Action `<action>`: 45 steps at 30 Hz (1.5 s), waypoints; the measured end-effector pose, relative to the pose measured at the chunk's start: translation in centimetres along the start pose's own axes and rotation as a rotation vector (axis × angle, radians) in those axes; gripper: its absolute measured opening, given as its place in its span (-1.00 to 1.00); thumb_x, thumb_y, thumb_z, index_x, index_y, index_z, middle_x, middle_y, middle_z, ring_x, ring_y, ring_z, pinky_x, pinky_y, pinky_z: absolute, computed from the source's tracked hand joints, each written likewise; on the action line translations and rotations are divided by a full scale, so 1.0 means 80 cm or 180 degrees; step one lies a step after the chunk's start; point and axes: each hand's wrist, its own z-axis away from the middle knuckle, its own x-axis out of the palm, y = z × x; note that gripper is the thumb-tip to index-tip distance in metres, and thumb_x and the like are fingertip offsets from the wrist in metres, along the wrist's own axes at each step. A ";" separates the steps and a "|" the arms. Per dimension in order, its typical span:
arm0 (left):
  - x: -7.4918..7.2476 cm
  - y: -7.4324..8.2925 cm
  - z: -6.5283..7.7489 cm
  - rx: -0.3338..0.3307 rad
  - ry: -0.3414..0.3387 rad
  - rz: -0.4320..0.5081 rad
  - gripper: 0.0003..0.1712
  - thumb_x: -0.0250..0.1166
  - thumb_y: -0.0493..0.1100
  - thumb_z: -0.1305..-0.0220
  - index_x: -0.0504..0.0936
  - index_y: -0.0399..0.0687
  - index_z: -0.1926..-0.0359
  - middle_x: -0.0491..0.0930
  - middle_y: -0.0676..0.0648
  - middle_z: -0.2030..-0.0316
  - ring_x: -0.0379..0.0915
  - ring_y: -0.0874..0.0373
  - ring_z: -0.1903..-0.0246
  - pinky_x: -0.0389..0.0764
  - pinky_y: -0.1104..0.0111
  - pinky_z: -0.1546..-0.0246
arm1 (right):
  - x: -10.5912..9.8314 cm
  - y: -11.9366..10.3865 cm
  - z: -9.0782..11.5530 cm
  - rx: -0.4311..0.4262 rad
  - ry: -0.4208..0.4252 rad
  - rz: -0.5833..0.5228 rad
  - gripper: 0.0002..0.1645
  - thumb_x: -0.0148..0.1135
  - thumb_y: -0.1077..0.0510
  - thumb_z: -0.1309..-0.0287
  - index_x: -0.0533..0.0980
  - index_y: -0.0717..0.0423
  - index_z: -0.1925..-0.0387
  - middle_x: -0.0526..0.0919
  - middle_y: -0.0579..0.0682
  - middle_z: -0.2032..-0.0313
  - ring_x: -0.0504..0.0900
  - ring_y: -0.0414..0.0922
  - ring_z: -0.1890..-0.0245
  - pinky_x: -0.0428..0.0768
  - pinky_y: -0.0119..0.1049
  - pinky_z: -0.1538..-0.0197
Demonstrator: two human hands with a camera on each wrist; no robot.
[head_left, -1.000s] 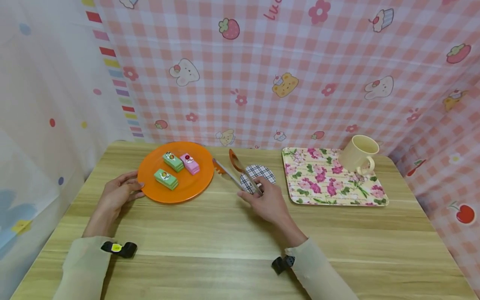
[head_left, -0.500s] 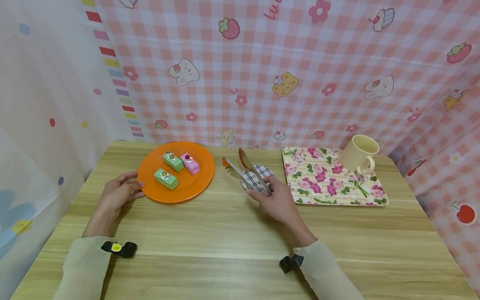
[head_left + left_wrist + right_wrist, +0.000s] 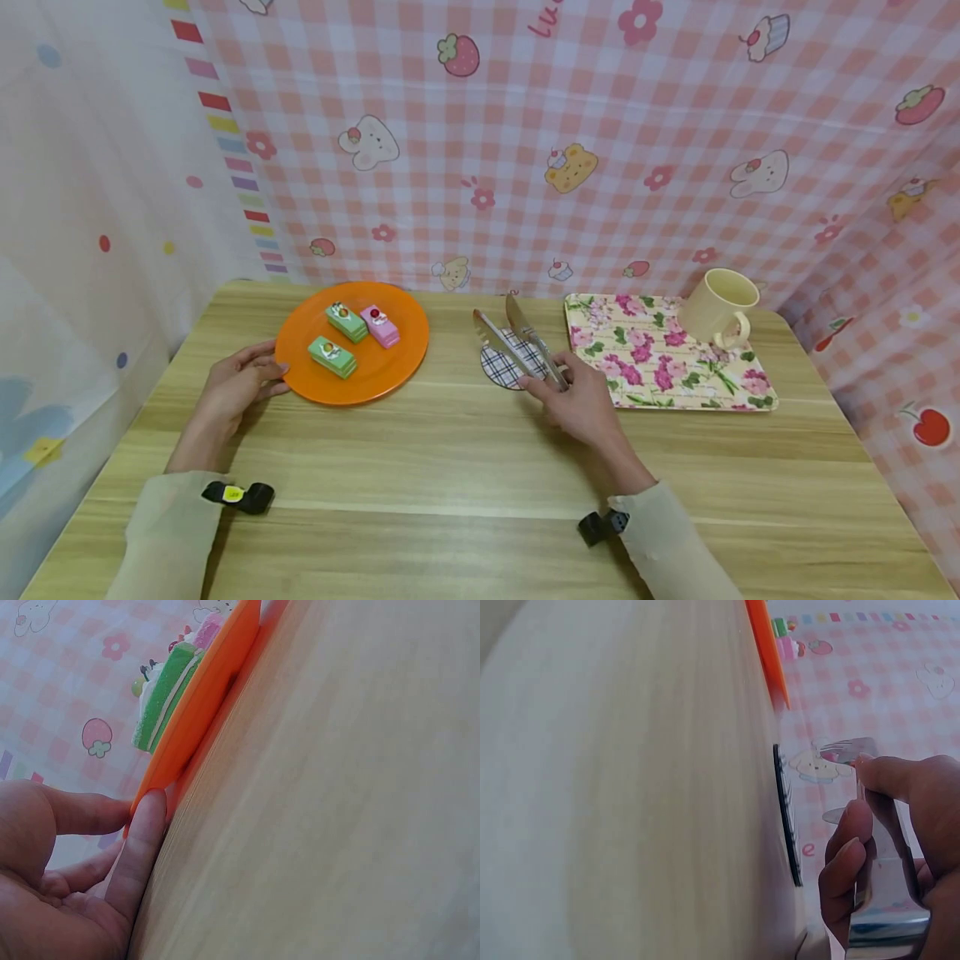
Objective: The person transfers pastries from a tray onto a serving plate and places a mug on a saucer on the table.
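My left hand (image 3: 231, 390) pinches the near left rim of an orange plate (image 3: 378, 379), thumb and fingers on its edge in the left wrist view. On that plate sit two green toy cake slices (image 3: 332, 357) and a pink one (image 3: 380, 327). In my right hand (image 3: 585, 400) is a pair of metal serving tongs (image 3: 542, 347), gripped near the hinged end. Its two arms spread apart, pointing away to the back left, over a round checked coaster (image 3: 497, 372). The right wrist view shows the fork-like tip of one arm and the shiny handle (image 3: 889, 881).
Right of the tongs lies a floral tray (image 3: 660, 367), with a cream mug (image 3: 716, 308) at its back right. The wooden table (image 3: 420, 483) reaches back to a pink checked curtain (image 3: 420, 167).
My right hand has carried the tongs to the right, from beside the plate to over the coaster and nearer the tray. My left hand and the plate have stayed put.
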 end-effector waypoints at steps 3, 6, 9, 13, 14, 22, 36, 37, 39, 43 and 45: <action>0.000 0.000 0.000 -0.0003 0.0001 0.0000 -0.19 0.20 -0.31 -0.47 0.05 -0.28 -0.60 0.60 0.22 0.19 0.65 0.39 0.25 0.79 0.49 0.13 | -0.006 0.003 0.001 0.0064 0.0002 -0.0015 -0.38 0.47 -0.26 -0.14 0.53 0.10 0.01 0.65 0.04 0.53 0.62 -0.08 0.67 0.68 -0.22 0.61; 0.000 0.000 0.000 -0.0001 0.0013 -0.0014 -0.20 0.20 -0.31 -0.47 0.06 -0.28 -0.60 0.60 0.22 0.19 0.66 0.39 0.25 0.79 0.49 0.13 | -0.013 0.006 0.002 0.0159 -0.0027 -0.0056 -0.36 0.46 -0.26 -0.15 0.51 0.09 -0.03 0.65 0.05 0.53 0.63 -0.07 0.65 0.68 -0.22 0.59; 0.000 0.000 0.000 0.0007 0.0026 -0.0029 -0.20 0.20 -0.31 -0.47 0.07 -0.28 -0.60 0.60 0.22 0.20 0.66 0.40 0.25 0.79 0.49 0.12 | -0.021 0.010 0.003 0.0233 -0.0014 -0.0064 -0.35 0.46 -0.26 -0.15 0.50 0.09 -0.04 0.65 0.05 0.53 0.63 -0.06 0.65 0.68 -0.22 0.59; 0.000 0.001 0.001 0.0018 0.0024 -0.0017 -0.20 0.20 -0.32 -0.47 0.06 -0.29 -0.60 0.60 0.23 0.21 0.66 0.40 0.26 0.79 0.49 0.13 | -0.031 0.015 0.003 0.0273 0.0023 -0.0060 -0.39 0.46 -0.25 -0.16 0.50 0.09 0.01 0.66 0.08 0.53 0.62 -0.04 0.65 0.66 -0.21 0.61; 0.000 0.001 0.001 0.0018 0.0020 -0.0016 -0.20 0.20 -0.32 -0.47 0.06 -0.29 -0.60 0.60 0.23 0.21 0.66 0.40 0.26 0.79 0.49 0.13 | -0.034 0.016 0.003 0.0281 0.0034 -0.0068 -0.40 0.46 -0.25 -0.16 0.50 0.08 0.02 0.66 0.09 0.53 0.62 -0.04 0.64 0.65 -0.21 0.61; 0.001 0.000 0.000 0.0019 0.0040 -0.0072 -0.20 0.20 -0.32 -0.47 0.05 -0.28 -0.60 0.59 0.22 0.19 0.66 0.40 0.26 0.79 0.48 0.12 | -0.057 0.026 0.006 0.0374 0.0161 0.0096 -0.32 0.42 -0.31 -0.17 0.48 0.09 -0.05 0.67 0.10 0.45 0.63 -0.07 0.63 0.62 -0.25 0.63; 0.000 0.000 0.000 0.0050 0.0020 -0.0050 -0.20 0.20 -0.33 -0.46 0.05 -0.30 -0.59 0.61 0.23 0.21 0.66 0.40 0.26 0.79 0.48 0.12 | -0.092 0.041 0.009 0.0449 0.0344 0.0185 -0.19 0.38 -0.40 -0.15 0.48 0.15 -0.10 0.69 0.10 0.41 0.69 -0.05 0.59 0.62 -0.25 0.61; 0.000 0.000 0.000 0.0044 0.0019 -0.0047 -0.20 0.20 -0.34 -0.46 0.05 -0.30 -0.59 0.61 0.23 0.21 0.66 0.40 0.26 0.79 0.48 0.12 | -0.095 0.042 0.010 0.0443 0.0351 0.0192 -0.18 0.38 -0.41 -0.15 0.47 0.15 -0.12 0.68 0.10 0.42 0.68 -0.05 0.59 0.61 -0.25 0.62; 0.000 0.000 0.000 0.0033 0.0022 -0.0037 -0.20 0.20 -0.34 -0.46 0.06 -0.30 -0.59 0.61 0.23 0.21 0.66 0.40 0.26 0.79 0.48 0.12 | -0.099 0.044 0.010 0.0458 0.0362 0.0193 -0.15 0.37 -0.42 -0.15 0.47 0.15 -0.16 0.68 0.10 0.41 0.66 -0.06 0.59 0.60 -0.26 0.63; 0.001 0.000 0.000 0.0018 0.0027 -0.0048 -0.20 0.19 -0.33 -0.47 0.05 -0.28 -0.60 0.60 0.23 0.21 0.66 0.40 0.26 0.79 0.48 0.12 | -0.108 0.049 0.011 0.0488 0.0434 0.0163 -0.09 0.37 -0.44 -0.14 0.45 0.17 -0.21 0.69 0.17 0.34 0.70 -0.05 0.57 0.61 -0.26 0.63; 0.001 0.000 -0.001 0.0016 0.0025 -0.0063 -0.20 0.19 -0.32 -0.47 0.05 -0.27 -0.60 0.60 0.23 0.20 0.66 0.40 0.26 0.79 0.48 0.12 | -0.112 0.052 0.012 0.0507 0.0473 0.0186 -0.09 0.36 -0.45 -0.14 0.45 0.17 -0.20 0.69 0.16 0.33 0.71 -0.05 0.57 0.61 -0.27 0.62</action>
